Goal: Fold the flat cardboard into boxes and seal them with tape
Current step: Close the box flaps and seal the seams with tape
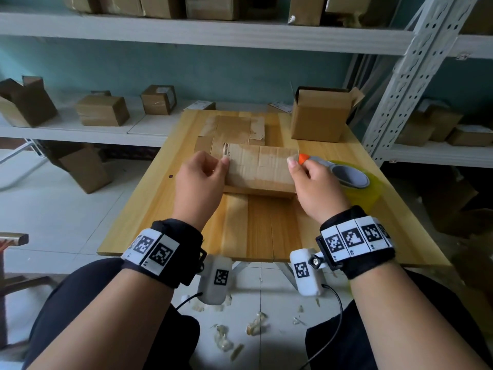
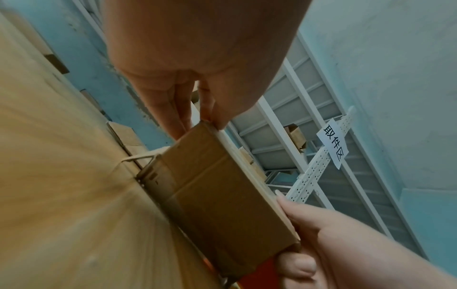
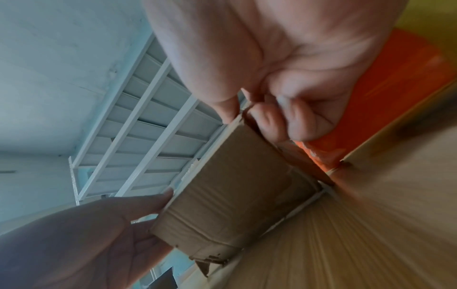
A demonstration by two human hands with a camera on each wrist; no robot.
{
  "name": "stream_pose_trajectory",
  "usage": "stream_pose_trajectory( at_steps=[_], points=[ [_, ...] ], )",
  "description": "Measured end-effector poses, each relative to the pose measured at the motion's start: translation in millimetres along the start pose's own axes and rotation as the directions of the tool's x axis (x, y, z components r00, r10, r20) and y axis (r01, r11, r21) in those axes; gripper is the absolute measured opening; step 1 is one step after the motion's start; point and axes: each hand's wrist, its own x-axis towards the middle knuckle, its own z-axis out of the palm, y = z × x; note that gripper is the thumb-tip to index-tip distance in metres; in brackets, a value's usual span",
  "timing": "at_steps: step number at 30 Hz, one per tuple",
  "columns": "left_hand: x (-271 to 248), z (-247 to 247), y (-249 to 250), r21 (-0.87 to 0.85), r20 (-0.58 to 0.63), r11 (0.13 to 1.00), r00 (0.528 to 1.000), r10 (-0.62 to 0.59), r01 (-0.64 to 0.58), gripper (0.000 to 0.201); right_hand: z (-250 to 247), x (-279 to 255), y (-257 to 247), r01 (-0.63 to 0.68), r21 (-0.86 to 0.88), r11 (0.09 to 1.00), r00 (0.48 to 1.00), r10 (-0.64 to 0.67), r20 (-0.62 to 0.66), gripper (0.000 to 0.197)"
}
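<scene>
With my left hand [image 1: 198, 177] and right hand [image 1: 310, 180] each pinching an end of the flattened cardboard box [image 1: 260, 166] held just above the wooden table [image 1: 149, 198], I should push the ends inward evenly so it squares open.

A black fabric band [image 1: 173, 249] is worn on the left wrist, another [image 1: 357, 241] on the right. White tiles with black square fiducial markers are fixed round each. White camera pods [image 1: 217, 279] [image 1: 306, 272], each marker-tagged, are mounted beneath; black cables trail off. Dark trousers [image 1: 80, 295] are worn.
</scene>
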Motion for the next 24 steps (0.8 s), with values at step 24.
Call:
stream_pose_trajectory(
  at_steps=[24],
  points=[
    [-4,-14,14,0.075,0.094,0.992,0.991,0.094,-0.102,0.055,-5,-9,-15,0.278,0.122,0.953,0.959,-0.268,-0.093,0.05]
  ],
)
